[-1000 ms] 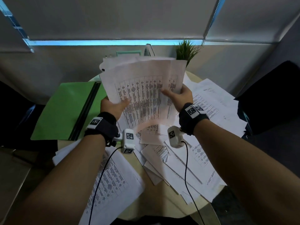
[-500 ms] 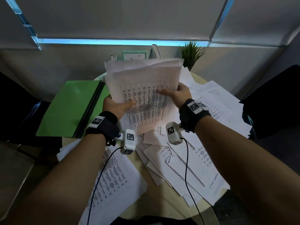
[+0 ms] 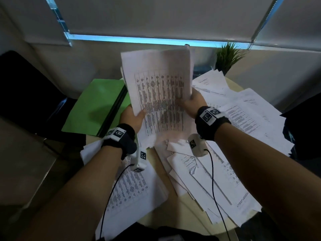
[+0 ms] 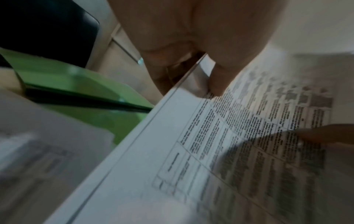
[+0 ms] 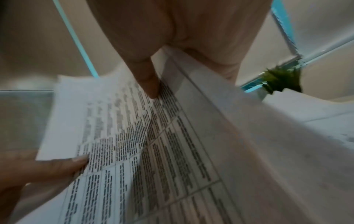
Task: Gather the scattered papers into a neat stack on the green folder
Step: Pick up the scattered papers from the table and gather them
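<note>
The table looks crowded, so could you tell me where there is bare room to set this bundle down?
The green folder, left of the bundle held by the left hand and right hand, lies bare. A narrow strip of table shows near you. Loose sheets crowd the right.

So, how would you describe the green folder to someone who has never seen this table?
Find the round table covered with white printed papers. At its far left edge, beside the bundle held up in both hands, lies the green folder. It is the only coloured sheet, with a dark strip along its spine.
</note>
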Demonstrator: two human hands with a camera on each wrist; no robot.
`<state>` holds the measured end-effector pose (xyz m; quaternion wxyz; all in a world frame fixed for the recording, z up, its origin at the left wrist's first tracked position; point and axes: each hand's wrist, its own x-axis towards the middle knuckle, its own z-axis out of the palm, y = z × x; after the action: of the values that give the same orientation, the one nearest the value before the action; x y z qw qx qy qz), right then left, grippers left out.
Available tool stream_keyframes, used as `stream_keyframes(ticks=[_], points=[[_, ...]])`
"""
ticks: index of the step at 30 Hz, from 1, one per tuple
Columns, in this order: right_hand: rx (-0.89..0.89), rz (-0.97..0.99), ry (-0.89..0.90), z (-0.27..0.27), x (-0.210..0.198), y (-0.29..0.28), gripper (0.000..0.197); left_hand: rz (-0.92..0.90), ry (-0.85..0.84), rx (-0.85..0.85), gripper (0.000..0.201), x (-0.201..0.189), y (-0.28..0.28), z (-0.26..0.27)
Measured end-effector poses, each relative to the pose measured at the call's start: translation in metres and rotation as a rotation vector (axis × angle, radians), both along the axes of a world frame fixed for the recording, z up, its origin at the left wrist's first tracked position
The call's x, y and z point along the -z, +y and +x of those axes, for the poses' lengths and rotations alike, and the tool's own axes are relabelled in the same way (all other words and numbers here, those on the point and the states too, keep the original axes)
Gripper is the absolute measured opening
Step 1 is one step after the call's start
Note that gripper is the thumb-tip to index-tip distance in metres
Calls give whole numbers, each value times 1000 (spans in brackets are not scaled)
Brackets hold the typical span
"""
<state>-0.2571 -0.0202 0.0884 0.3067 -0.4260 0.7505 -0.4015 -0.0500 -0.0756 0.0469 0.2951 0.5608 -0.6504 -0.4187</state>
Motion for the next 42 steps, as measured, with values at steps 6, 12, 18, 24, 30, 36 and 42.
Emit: stream_keyframes(ticks=[6,12,18,24,30,36,42], points=[[-174,67,74,60,2,-31,28,98,-136,-143,60,21,-8,70],[-409,365,130,121,52,-28,31,280,-190,-205,49,58,43,144],[-580,523,162,158,86,0,28,421,-296,-297,42,95,95,204],[-605,584,231,170,115,15,15,424,-440,-242,42,113,118,222],[-484,576,274,160,122,16,32,380,-528,-239,37,114,114,209],[-499,632,336,147,121,10,31,352,-495,-321,33,105,100,208],[-424,680,409,137,115,1,40,260,-480,-337,32,86,63,198]])
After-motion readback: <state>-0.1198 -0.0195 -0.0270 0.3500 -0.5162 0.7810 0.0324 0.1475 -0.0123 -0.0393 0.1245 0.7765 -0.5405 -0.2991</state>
